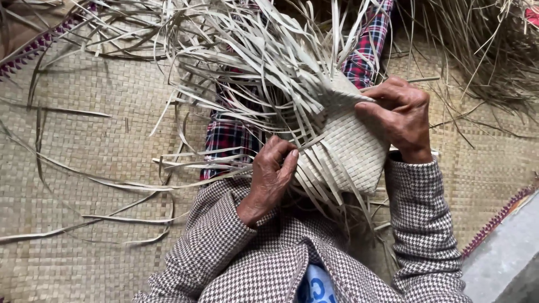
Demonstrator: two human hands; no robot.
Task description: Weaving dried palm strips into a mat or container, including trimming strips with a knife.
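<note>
Already a tight checkered panel of the woven piece point(351, 148) was finished and rested over the person's lap, above the plaid trousers point(227, 134); the right hand point(400, 115) gripped its upper corner, thumb pressed on the weave; the left hand point(271, 178) pinched a few loose strips point(247, 67) at the open edge; many strips fanned out unwoven, so much seemed left; the floor mat point(101, 123) lay beneath.

The strips point(247, 62) run off the top edge at twelve o'clock. The left hand point(269, 179) covers the weave's point(351, 148) near edge. Sleeves point(421, 224) are cut off at six o'clock. A grey slab point(505, 264) leaves at four o'clock.
</note>
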